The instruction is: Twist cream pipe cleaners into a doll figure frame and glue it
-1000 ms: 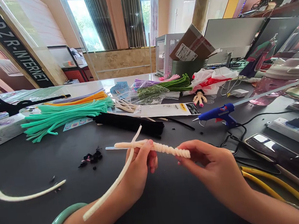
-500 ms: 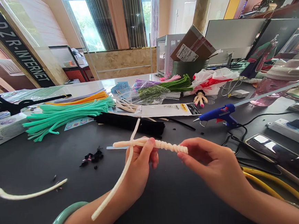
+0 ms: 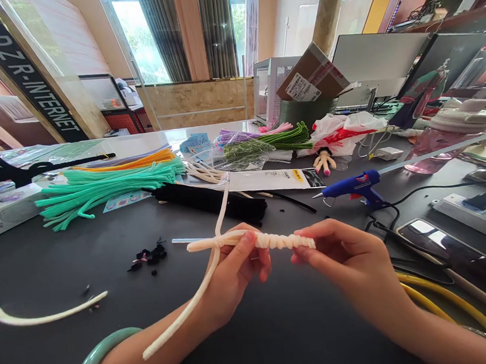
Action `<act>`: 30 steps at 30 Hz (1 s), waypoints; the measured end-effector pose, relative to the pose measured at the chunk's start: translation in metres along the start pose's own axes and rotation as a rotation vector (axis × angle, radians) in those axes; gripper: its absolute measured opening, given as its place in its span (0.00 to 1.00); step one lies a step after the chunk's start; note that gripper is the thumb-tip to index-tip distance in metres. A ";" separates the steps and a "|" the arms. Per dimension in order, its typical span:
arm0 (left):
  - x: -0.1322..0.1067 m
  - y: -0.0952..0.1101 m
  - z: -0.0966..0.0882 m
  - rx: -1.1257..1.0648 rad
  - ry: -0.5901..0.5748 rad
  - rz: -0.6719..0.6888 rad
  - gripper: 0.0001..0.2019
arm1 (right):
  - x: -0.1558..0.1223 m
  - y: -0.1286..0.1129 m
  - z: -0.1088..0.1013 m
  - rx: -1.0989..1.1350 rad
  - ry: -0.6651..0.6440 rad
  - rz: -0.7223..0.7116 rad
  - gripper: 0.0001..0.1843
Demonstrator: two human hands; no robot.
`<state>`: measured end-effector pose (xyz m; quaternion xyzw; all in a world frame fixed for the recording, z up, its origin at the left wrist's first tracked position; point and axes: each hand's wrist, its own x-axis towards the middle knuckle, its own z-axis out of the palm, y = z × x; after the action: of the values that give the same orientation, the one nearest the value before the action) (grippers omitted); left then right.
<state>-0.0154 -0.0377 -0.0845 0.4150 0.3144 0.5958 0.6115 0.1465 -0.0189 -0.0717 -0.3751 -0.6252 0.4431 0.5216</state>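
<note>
Below the black pipe-cleaner bundle (image 3: 211, 204), my left hand (image 3: 234, 278) and right hand (image 3: 351, 269) pinch a coiled white pipe cleaner (image 3: 281, 240) in their fingers; slackening could unwind it.

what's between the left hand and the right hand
In the head view, a tightly coiled cream pipe cleaner bridges the gap, its ends pinched by the left hand and the right hand.

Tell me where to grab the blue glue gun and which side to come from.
Take the blue glue gun by its handle, behind the red trigger, coming from the near side, where the right hand is. The handle angles down toward you, clear of the nozzle at left and the long glue stick at right.
</note>
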 end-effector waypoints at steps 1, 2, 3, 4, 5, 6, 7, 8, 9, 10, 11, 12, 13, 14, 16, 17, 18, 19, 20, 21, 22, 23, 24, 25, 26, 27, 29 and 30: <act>0.000 0.000 0.000 -0.004 -0.007 -0.010 0.15 | 0.000 0.000 0.000 0.010 -0.006 0.006 0.04; 0.000 0.000 0.000 -0.004 -0.007 -0.014 0.15 | 0.001 0.000 -0.001 0.016 -0.010 0.009 0.04; 0.001 -0.001 0.000 0.002 -0.003 -0.013 0.15 | 0.001 0.000 -0.001 0.016 -0.011 0.010 0.04; 0.001 -0.001 -0.001 0.013 0.001 -0.009 0.15 | 0.001 0.000 -0.001 0.008 -0.006 0.011 0.03; 0.001 -0.002 -0.001 0.027 0.006 -0.002 0.14 | 0.001 0.000 -0.001 -0.006 0.004 0.010 0.03; 0.001 -0.002 -0.002 0.045 0.009 0.006 0.14 | 0.001 -0.001 0.000 -0.023 0.014 0.010 0.03; 0.002 -0.003 -0.003 0.066 0.009 0.013 0.14 | 0.001 -0.002 0.000 -0.043 0.027 0.007 0.03; 0.002 -0.003 -0.004 0.090 0.004 0.019 0.14 | 0.001 -0.002 0.000 -0.063 0.038 0.005 0.04; 0.002 -0.004 -0.006 0.116 0.001 0.027 0.14 | 0.001 -0.003 0.001 -0.081 0.046 0.000 0.04; 0.003 -0.004 -0.007 0.142 0.003 0.037 0.15 | 0.001 -0.003 0.001 -0.097 0.052 -0.005 0.04; 0.003 -0.004 -0.008 0.166 0.006 0.048 0.15 | 0.000 -0.003 0.001 -0.110 0.057 -0.012 0.04; 0.003 -0.004 -0.008 0.189 0.009 0.057 0.16 | 0.000 -0.003 0.001 -0.122 0.067 -0.021 0.03; 0.003 -0.004 -0.009 0.206 0.012 0.063 0.17 | -0.001 -0.003 0.001 -0.131 0.081 -0.031 0.02; 0.003 -0.005 -0.008 0.216 0.014 0.064 0.17 | -0.001 -0.003 0.000 -0.135 0.096 -0.043 0.02; 0.002 -0.005 -0.007 0.243 0.013 0.037 0.17 | -0.001 -0.003 0.000 -0.127 0.129 -0.069 0.02; 0.002 -0.006 -0.006 0.270 0.005 0.006 0.16 | -0.001 -0.003 -0.001 -0.116 0.146 -0.081 0.03; 0.001 -0.006 -0.005 0.304 -0.005 -0.036 0.15 | -0.001 -0.002 -0.001 -0.103 0.163 -0.093 0.04; 0.002 -0.006 -0.004 0.345 -0.015 -0.077 0.14 | 0.000 -0.002 -0.001 -0.089 0.180 -0.107 0.04; 0.003 -0.006 -0.004 0.390 -0.026 -0.112 0.13 | 0.000 -0.001 -0.002 -0.073 0.198 -0.125 0.05; 0.005 -0.005 -0.004 0.430 -0.027 -0.130 0.12 | 0.000 -0.001 -0.002 -0.057 0.216 -0.144 0.06; 0.008 -0.003 -0.006 0.453 -0.014 -0.125 0.11 | 0.000 0.000 -0.002 -0.042 0.229 -0.161 0.07; 0.012 0.000 -0.008 0.466 0.008 -0.100 0.10 | 0.000 0.001 -0.002 -0.027 0.239 -0.177 0.07; 0.018 0.004 -0.012 0.459 0.048 -0.060 0.09 | 0.000 0.001 -0.002 -0.013 0.245 -0.190 0.07; 0.024 0.010 -0.017 0.425 0.086 -0.022 0.09 | 0.000 0.002 -0.002 -0.001 0.249 -0.198 0.07; 0.030 0.018 -0.023 0.407 0.119 0.002 0.09 | 0.000 0.002 -0.002 0.006 0.251 -0.200 0.07; 0.036 0.027 -0.029 0.398 0.131 0.011 0.09 | 0.000 0.002 -0.003 0.010 0.251 -0.199 0.07; 0.044 0.048 -0.040 0.388 0.126 0.029 0.10 | 0.000 0.001 -0.003 0.012 0.234 -0.193 0.06; 0.047 0.059 -0.044 0.390 0.109 0.031 0.10 | -0.001 0.000 -0.003 0.013 0.216 -0.191 0.06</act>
<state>-0.0771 0.0109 -0.0470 0.4973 0.4503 0.5545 0.4924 0.1498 -0.0188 -0.0719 -0.3560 -0.5953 0.3528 0.6280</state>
